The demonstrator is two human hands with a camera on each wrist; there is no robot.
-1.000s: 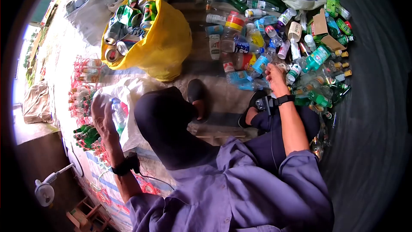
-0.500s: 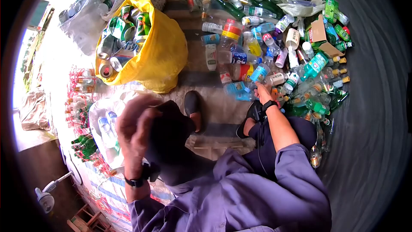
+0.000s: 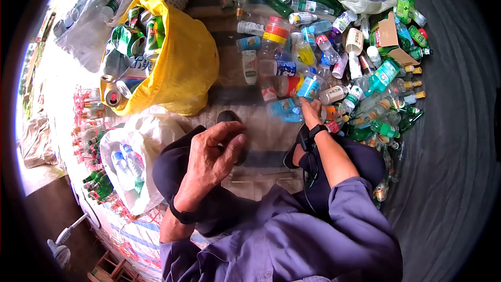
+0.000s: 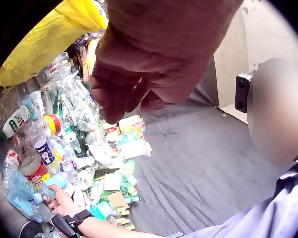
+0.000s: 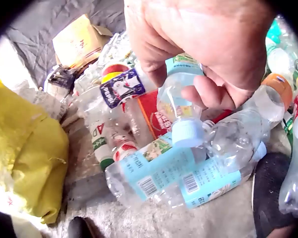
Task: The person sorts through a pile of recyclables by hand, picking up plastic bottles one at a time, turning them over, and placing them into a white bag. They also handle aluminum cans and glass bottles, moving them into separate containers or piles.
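My right hand point(image 3: 312, 113) is at the near edge of a heap of plastic bottles. In the right wrist view, its thumb and fingers pinch a clear plastic bottle point(image 5: 181, 101) with a light blue cap, just below the neck. Two more bottles with light blue labels point(image 5: 161, 163) lie just under it. My left hand point(image 3: 206, 159) hovers over the left knee, fingers loosely bent, with nothing in it. Beside that knee stands a white plastic bag point(image 3: 156, 130) with a few clear bottles point(image 3: 128, 164) inside.
A yellow sack point(image 3: 193, 57) of crushed cans point(image 3: 128, 42) stands at the upper left. Glass bottles tied with red string point(image 3: 86, 130) line the far left. A torn cardboard box point(image 3: 389, 34) lies in the heap, and a dark sheet point(image 3: 449, 125) spreads along the right.
My left hand has swung from beside the white bag rightward to over the left knee. The right hand has moved slightly down and left and taken hold of the blue-labelled bottle.
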